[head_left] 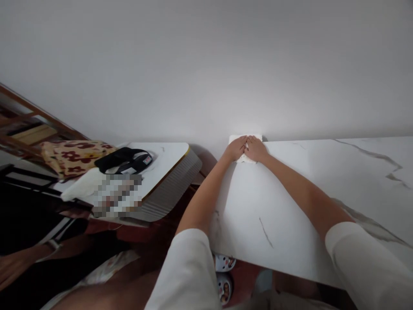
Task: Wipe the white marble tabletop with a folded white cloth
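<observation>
Both my arms reach forward to the far edge of a white marble-patterned table, close to the wall. Under my hands lies a folded white cloth; whether it is fabric or paper I cannot tell. My left hand rests flat on its left part with the fingers stretched out. Beside it, my right hand presses flat on the right part, fingers extended. The fingertips of the two hands meet near the middle of the cloth, hiding much of it.
A plain wall runs behind the table. To the left stands a smaller white table with a ribbed side, holding a black strapped item and a flower-patterned cloth. Another person's arm is at lower left. Clogs show below.
</observation>
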Motion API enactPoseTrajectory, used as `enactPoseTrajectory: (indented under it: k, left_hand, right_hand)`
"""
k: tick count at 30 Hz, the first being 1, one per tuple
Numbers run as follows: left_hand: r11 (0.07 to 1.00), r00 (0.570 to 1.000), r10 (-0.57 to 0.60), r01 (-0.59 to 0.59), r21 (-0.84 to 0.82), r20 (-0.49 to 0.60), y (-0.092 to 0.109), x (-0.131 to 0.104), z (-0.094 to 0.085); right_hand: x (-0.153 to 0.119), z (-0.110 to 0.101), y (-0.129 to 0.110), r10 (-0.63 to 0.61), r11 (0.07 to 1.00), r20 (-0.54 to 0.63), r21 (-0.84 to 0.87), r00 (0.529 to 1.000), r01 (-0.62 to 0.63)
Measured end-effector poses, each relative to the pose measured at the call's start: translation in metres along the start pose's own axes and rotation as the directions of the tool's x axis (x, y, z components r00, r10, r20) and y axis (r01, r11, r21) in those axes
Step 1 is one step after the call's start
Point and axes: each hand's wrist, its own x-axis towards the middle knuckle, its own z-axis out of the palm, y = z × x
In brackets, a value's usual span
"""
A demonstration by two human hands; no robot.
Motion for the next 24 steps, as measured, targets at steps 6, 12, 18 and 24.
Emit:
enactPoseTrajectory:
  k: [6,12,18,24]
  left_hand:
    - [0.998,0.998,0.065,-0.066,0.023,0.028,0.032,0.017,0.001]
    - [0.995,0.994,0.098,-0.099,0.024,0.045,0.056,-0.021,-0.005]
    - [0.996,0.996,0.084,-0.084,0.002,-0.012,0.085,-0.09,-0.019]
    - [0.992,0.995,-0.098,0.099,0.079,-0.021,0.136,-0.162,-0.041]
  right_hand:
    - [-0.02,-0.011,0.022,0.06,0.998,-0.037,-0.032,0.998,-0.061]
    - [-0.069,-0.026,-0.003,0.073,0.995,0.023,-0.075,0.997,-0.071]
    - [-0.121,-0.034,-0.045,0.025,0.999,0.034,-0.041,0.999,-0.024]
    - [-0.171,-0.045,-0.077,-0.106,0.994,0.073,0.008,0.992,0.105]
